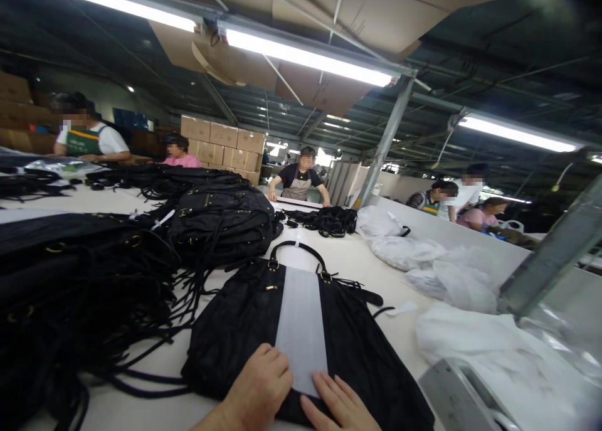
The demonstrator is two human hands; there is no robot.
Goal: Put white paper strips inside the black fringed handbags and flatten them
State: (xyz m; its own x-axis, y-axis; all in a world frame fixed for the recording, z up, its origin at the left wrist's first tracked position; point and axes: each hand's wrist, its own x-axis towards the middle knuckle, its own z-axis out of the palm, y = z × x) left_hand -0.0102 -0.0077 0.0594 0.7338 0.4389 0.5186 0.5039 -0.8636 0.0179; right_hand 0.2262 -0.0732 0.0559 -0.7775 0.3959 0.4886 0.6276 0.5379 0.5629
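A black handbag (237, 318) lies flat on the table before me, its looped handle (298, 245) pointing away. Down its middle runs a pale grey-white strip (302, 318), which looks like paper or thin foam. My left hand (261, 384) is closed at the strip's lower left edge, knuckles up; whatever its fingers grip is hidden. Beside it, my right hand (339, 406) rests open, fingers stretched over the strip's lower right corner and the black fabric. Gold-coloured rings join the handle to the bag.
Piled black bags with dangling straps (84, 293) crowd the left; more black bags (221, 218) sit behind. White plastic wrapping (508, 362) covers the right side, near a grey metal object (465, 396) and a slanted post (559, 249). A person (301, 177) stands across the table.
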